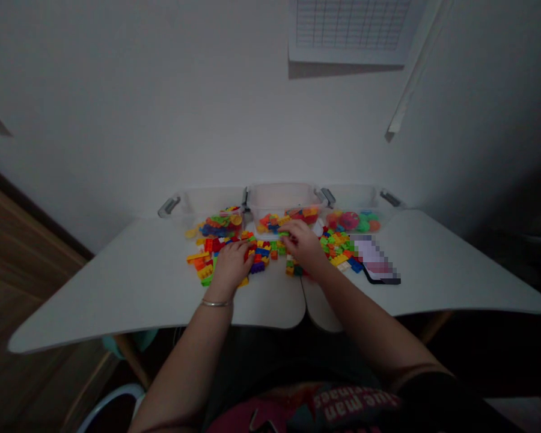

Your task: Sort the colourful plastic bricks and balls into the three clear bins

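Observation:
Colourful toy building bricks [261,252] lie spread in a loose pile on the white table. My left hand [232,264], with a bracelet on its wrist, rests over the left part of the pile, fingers stretched and thumb apart. It touches bricks there, and I see none gripped in it. Just in front of the middle clear box [285,198], my right hand [303,245] is closed in a pinch. A small green toy brick [283,234] shows at its fingertips, partly hidden by the fingers.
A clear box [211,201] on the left holds bricks, and a clear box [351,198] on the right holds round coloured pieces. All three stand against the wall. A phone [379,261] lies right of the pile. Two tabletops [275,310] meet at a seam.

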Action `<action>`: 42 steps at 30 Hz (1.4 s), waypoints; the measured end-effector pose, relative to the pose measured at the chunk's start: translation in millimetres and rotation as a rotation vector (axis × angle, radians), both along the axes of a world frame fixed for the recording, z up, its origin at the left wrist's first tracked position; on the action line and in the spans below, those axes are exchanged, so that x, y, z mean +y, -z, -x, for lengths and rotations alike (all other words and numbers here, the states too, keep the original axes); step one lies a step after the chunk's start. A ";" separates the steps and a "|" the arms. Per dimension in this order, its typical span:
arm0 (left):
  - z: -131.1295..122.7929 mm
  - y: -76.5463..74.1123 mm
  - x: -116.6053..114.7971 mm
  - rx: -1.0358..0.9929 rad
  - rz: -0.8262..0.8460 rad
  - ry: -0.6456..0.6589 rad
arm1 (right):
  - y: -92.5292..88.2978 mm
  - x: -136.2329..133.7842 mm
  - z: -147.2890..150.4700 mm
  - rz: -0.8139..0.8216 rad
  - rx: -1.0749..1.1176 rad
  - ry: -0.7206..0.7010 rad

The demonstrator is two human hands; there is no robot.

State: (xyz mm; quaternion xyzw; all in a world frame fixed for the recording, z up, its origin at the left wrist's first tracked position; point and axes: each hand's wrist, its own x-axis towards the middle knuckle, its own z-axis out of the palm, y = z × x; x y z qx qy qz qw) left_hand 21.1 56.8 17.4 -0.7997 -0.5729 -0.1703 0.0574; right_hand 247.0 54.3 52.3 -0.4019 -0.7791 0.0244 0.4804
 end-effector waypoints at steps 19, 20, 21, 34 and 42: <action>-2.4 -6.3 -5.9 -0.013 -0.004 -0.008 | 10.4 -7.7 -27.0 0.298 -0.524 0.568; -2.7 -6.8 -6.1 -0.014 -0.001 -0.011 | 13.0 -5.9 -30.2 0.319 -0.532 0.573; -3.1 -7.2 -6.2 -0.014 0.001 -0.014 | 15.6 -4.0 -32.9 0.334 -0.540 0.565; -2.8 -4.9 -4.0 -0.018 0.004 -0.011 | 33.1 5.4 -40.2 0.311 -0.432 0.428; -2.7 -6.0 -4.3 -0.019 0.010 -0.010 | 34.4 7.1 -32.9 0.211 -0.088 0.272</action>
